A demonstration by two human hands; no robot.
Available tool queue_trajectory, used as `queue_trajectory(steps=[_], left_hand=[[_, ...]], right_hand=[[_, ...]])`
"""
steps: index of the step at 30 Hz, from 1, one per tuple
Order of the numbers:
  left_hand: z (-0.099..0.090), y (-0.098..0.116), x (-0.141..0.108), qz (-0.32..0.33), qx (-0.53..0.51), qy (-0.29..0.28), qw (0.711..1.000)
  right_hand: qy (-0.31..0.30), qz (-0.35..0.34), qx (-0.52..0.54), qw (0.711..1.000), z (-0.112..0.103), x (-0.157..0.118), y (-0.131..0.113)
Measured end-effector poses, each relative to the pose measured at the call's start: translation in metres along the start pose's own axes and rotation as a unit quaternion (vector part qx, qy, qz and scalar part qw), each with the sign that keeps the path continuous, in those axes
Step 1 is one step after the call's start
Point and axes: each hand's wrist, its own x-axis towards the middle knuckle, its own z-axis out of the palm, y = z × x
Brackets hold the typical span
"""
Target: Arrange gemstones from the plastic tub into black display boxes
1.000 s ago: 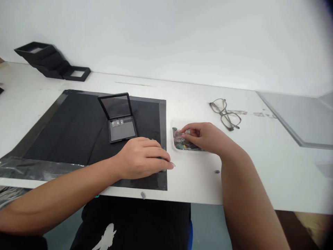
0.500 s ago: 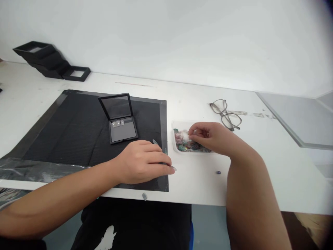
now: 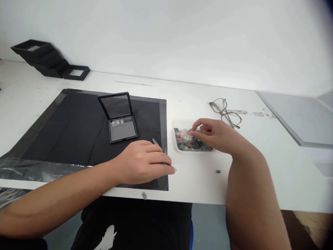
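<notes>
My right hand (image 3: 212,135) is at a clear plastic tub (image 3: 177,147), its thumb and index finger brought together over the tub's contents. What is between those fingertips, if anything, is too small to make out. Small glossy pieces (image 3: 194,144) in green, red and pink fill the tub. My left hand (image 3: 144,161) rests palm down at the right edge of a black ribbed mat (image 3: 73,128), its fingers loosely bent and apart. Pale pointed tips show at its fingers. Beyond it stands an opened black case (image 3: 123,130) with small clear pieces (image 3: 118,123) along its inner top edge.
Eyeglasses (image 3: 225,113) lie behind the tub. A small dark bead-like piece (image 3: 218,171) is on the white table, and a grey piece (image 3: 144,196) sits at its front edge. Stacked black frames (image 3: 44,59) stand back left. A grey panel (image 3: 296,119) lies at right.
My right hand has lifted slightly and shifted a little right, showing more of the tub's pieces. My left hand and the black case have stayed put.
</notes>
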Motion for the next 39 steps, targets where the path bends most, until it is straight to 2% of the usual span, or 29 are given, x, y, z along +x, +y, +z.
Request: queue_trajectory(steps=[3,8,16,20,25,30,33,36,39], left_hand=[[0.001,-0.001,0.001,-0.007,-0.003,-0.005,1.000],[0.002,-0.002,-0.001,-0.011,-0.001,-0.010,1.000],[0.001,-0.001,-0.001,-0.011,0.000,-0.013,1.000],[0.001,-0.001,-0.001,-0.010,0.001,-0.012,1.000],[0.001,0.000,-0.002,-0.003,0.001,-0.004,1.000],[0.001,0.000,-0.002,-0.003,0.001,-0.009,1.000],[0.002,-0.002,-0.003,-0.009,0.004,-0.016,1.000],[0.004,-0.004,-0.003,-0.021,0.003,-0.017,1.000],[0.005,-0.005,-0.003,-0.033,-0.009,-0.016,0.999]], right_hand=[[0.006,-0.016,0.014,1.000,0.005,0.001,-0.006],[-0.046,0.000,0.007,0.999,0.015,0.005,-0.013],[-0.061,-0.025,0.024,0.998,0.017,0.009,-0.008],[-0.050,-0.031,0.018,0.998,0.016,0.009,-0.008],[-0.038,-0.007,-0.005,0.999,0.011,0.007,-0.006],[0.015,-0.043,0.075,0.996,0.003,0.003,-0.002],[0.040,-0.101,0.210,0.972,-0.001,0.000,-0.006],[0.012,-0.180,0.362,0.915,0.000,-0.004,-0.011],[-0.035,-0.254,0.448,0.856,0.004,-0.005,-0.015]])
